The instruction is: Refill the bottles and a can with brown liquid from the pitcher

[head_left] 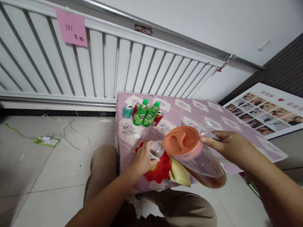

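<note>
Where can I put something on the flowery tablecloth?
Maybe on the tablecloth right of the green bottles and cans, alongside the radiator. It's crowded in front: left hand, clear bottle, red wavy-edged dish, yellow thing, jug, right hand.

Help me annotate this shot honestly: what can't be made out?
All in the head view:
Clear bottle: lower part hidden by the left hand.
Jug: handle partly covered by the right hand.
Red item beside the teal can: largely hidden by a green bottle.
Photo board: picture details too small and blurred.
</note>
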### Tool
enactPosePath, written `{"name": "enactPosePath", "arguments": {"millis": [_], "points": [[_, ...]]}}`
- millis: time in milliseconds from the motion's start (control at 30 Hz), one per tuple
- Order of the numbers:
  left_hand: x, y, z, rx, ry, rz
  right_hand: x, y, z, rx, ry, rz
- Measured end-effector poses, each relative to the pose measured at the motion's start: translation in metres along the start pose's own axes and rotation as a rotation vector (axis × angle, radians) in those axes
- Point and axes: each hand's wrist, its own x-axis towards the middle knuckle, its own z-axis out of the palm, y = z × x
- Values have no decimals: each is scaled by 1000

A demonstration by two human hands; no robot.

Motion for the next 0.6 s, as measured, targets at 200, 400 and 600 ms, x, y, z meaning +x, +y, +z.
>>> {"name": "enactPosePath", "arguments": {"millis": [200, 400, 600], "points": [[0, 1, 0, -16, 10, 10, -1, -9, -3, 21, -40, 86], [0, 2, -1, -20, -10, -11, -2, -10, -3, 44, -33, 54], [0, 1, -1, -8, -3, 16, -1, -11, -4, 24, -48, 64]]}}
